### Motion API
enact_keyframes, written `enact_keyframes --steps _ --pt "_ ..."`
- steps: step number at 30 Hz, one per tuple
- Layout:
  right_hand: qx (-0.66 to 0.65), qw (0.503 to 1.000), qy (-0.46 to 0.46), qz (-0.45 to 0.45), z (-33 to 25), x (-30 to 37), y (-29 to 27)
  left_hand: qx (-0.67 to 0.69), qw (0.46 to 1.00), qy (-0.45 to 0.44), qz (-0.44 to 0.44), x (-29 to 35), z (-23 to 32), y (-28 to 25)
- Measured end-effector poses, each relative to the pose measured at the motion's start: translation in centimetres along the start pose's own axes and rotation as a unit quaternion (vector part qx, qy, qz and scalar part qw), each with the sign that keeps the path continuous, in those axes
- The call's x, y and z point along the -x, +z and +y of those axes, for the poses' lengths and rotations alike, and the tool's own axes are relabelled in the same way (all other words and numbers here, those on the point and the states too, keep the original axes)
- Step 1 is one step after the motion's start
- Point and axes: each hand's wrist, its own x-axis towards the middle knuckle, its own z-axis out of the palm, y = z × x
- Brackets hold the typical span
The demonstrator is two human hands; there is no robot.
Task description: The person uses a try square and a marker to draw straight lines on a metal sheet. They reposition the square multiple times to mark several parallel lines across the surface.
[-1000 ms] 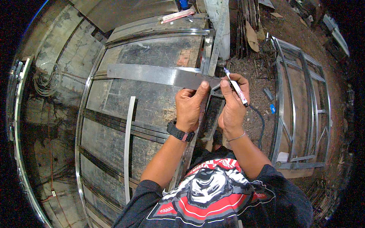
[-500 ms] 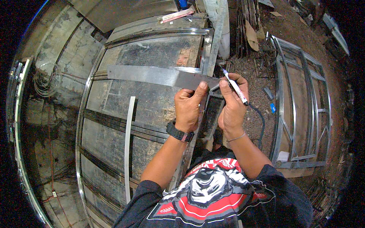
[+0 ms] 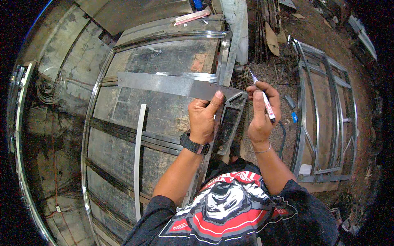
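My left hand point(image 3: 203, 117) grips a try square by its blade, thumb pressed on top and fingers curled below. The square's broad grey blade point(image 3: 160, 84) reaches left over the metal frame; its dark stock point(image 3: 230, 129) points down toward my body from the corner beside my thumb. A white marker pen point(image 3: 264, 100) with a purple tip end and a dark rear end is held in my right hand point(image 3: 264, 117), just right of the square's corner. Its tip points up and left, apart from the square.
Beneath lies a large shiny metal frame point(image 3: 98, 98) over dark board panels. A narrow flat metal strip point(image 3: 139, 164) rests across its bars. A second metal frame point(image 3: 299, 139) lies on the ground at the right. A cable point(image 3: 283, 143) runs behind my right wrist, and coiled wire point(image 3: 51, 88) is at the left.
My right hand has moved right with the marker pen, away from the square's corner, which now shows more fully. My left hand stays nearly in place on the blade.
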Motion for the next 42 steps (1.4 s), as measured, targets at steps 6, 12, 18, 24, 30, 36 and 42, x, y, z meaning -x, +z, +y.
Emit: enact_keyframes --steps 6,12,18,24,30,36,42 --pt "-0.023 0.990 0.073 -0.118 -1.8 -1.9 -1.0 -0.002 1.000 -0.006 0.007 0.0 0.0 -0.3" --pt "0.022 0.982 0.070 -0.176 -2.4 -2.5 -0.8 0.001 1.000 -0.003 -0.002 0.3 0.5 -0.2" --pt "0.031 0.977 0.079 -0.197 -2.5 -2.6 -0.8 -0.006 1.000 0.004 0.008 0.3 0.3 -0.4" --pt "0.024 0.975 0.091 -0.204 -2.6 -2.8 -0.6 -0.001 1.000 0.003 -0.007 0.2 0.2 -0.6" --pt "0.054 0.971 0.081 -0.220 -2.7 -2.9 -0.7 -0.013 1.000 0.011 -0.005 0.0 -0.1 -0.8" --pt "0.125 0.977 0.004 -0.172 -2.9 -2.2 -2.7 -0.021 1.000 0.003 0.007 0.1 -0.7 -1.1" --pt "-0.057 0.991 0.120 -0.028 -0.2 0.3 -1.3 -0.021 1.000 -0.012 -0.015 0.1 -0.8 -1.4"
